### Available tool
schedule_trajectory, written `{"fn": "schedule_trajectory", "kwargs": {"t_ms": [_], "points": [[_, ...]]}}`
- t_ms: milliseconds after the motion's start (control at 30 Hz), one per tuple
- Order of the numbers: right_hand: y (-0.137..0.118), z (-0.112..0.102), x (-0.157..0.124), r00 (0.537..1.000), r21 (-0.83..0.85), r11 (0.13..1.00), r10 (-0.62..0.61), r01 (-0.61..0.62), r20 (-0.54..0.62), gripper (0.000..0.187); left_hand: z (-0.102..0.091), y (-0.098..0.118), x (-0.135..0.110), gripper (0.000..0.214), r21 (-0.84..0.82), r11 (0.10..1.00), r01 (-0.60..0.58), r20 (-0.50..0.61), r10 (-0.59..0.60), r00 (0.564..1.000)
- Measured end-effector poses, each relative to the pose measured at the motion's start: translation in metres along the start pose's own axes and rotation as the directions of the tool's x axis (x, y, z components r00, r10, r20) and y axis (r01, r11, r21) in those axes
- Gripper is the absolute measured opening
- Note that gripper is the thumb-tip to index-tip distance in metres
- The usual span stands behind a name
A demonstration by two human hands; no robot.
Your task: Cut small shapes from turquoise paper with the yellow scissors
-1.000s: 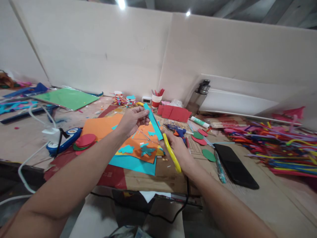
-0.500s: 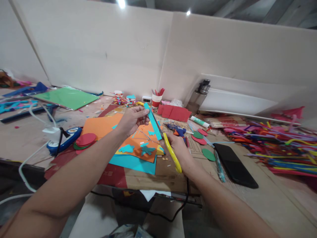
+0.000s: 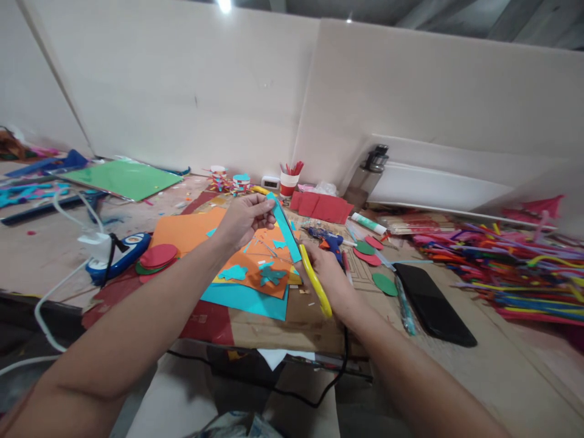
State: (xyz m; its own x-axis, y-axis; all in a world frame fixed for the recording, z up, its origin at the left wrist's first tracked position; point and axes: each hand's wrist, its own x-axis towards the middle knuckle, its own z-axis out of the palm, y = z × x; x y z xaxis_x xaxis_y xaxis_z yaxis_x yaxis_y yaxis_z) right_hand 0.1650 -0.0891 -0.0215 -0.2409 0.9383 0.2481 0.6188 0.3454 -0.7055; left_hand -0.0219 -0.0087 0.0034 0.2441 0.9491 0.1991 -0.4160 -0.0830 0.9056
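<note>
Between thumb and fingers, my left hand [image 3: 249,220] pinches the upper end of a blue paper strip [image 3: 286,230]. My right hand [image 3: 326,274] is closed round the yellow handles of a pair of scissors [image 3: 314,281]. The blades run up along the right edge of the strip, partly hidden behind it. Below my hands lie orange paper sheets [image 3: 187,234] with blue cut-out shapes [image 3: 272,275] on them. A larger blue sheet [image 3: 249,303] sticks out from under the orange ones.
A glue gun [image 3: 332,240], red and green paper circles [image 3: 384,284] and a black phone [image 3: 431,304] lie to the right, before a heap of pipe cleaners [image 3: 515,261]. A blue power strip [image 3: 118,258] with cables sits left. A dark bottle [image 3: 368,176] leans at the back wall.
The strip and scissors keep nearly the same place. The scissors' yellow handle has shifted very slightly left, and the strip's top end sits slightly lower.
</note>
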Motion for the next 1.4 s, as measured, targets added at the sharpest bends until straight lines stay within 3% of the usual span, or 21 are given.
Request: {"fn": "schedule_trajectory", "kwargs": {"t_ms": [400, 833, 967, 1267, 1400], "points": [[0.001, 0.005, -0.002, 0.998, 0.057, 0.996, 0.071, -0.07, -0.001, 0.001, -0.001, 0.0, 0.001, 0.023, 0.002, 1.0, 0.013, 0.007, -0.013, 1.0], [0.002, 0.003, 0.001, 1.0, 0.044, 0.999, 0.026, -0.026, 0.012, 0.005, -0.002, -0.003, 0.002, 0.023, 0.027, 0.999, 0.023, 0.028, -0.024, 0.999], [0.002, 0.004, 0.0, 0.999, 0.047, 0.998, 0.033, -0.032, -0.031, 0.006, -0.002, -0.003, 0.002, 0.019, 0.019, 0.999, 0.03, 0.03, -0.031, 0.999], [0.005, 0.011, -0.001, 0.991, 0.145, 0.984, 0.113, -0.103, -0.067, 0.002, -0.001, -0.004, 0.003, 0.018, -0.001, 0.998, 0.064, 0.024, -0.064, 0.998], [0.007, 0.014, 0.001, 0.977, 0.273, 0.946, 0.201, -0.174, -0.075, 0.01, -0.005, -0.003, 0.005, 0.018, -0.053, 0.995, 0.084, -0.013, -0.084, 0.996]]}}
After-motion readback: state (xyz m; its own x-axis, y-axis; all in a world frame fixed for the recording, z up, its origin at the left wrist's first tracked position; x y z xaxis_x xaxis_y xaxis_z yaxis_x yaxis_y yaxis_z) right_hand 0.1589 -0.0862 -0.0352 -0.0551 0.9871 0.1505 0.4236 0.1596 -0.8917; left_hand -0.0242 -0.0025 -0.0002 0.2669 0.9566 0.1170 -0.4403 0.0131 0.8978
